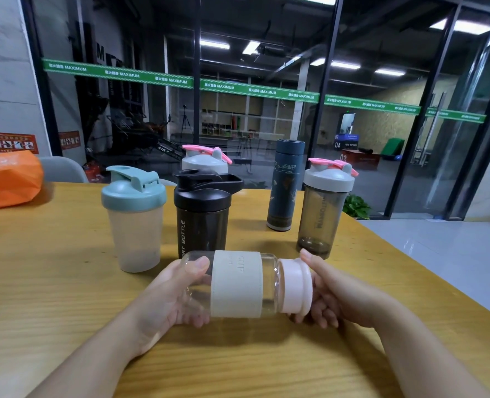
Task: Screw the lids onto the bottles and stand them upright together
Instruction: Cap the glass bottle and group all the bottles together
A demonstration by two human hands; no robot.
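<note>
A person holds a clear glass bottle (238, 282) on its side above a wooden table (51, 282), mouth pointing right. The left hand (169, 297) wraps the bottle's base, thumb on top; the right hand (329, 294) curls its fingers round the pale pink lid (295, 285) seated on the neck. The step in hand looks like the screwing-on of this lid, though whether the thread is fully home cannot be told from this angle. The next move would call for a last twist to confirm it, then tipping the bottle upright and setting it down by the others.

Five capped bottles stand behind: a frosted shaker with a teal lid (134, 216), a black shaker (202, 211), a grey-lidded one with a pink flip cap (206, 159) mostly hidden behind it, a dark blue flask (285, 185), and a smoky shaker (324, 208) with a grey and pink top, standing apart to the right.

The black shaker reads "...RT BOTTLE". The glass bottle's cream sleeve carries small embossed letters, unreadable here. Green strips on the glass wall (266, 91) repeat "MAXIMUM". An orange bag (8, 179) lies at far left.
</note>
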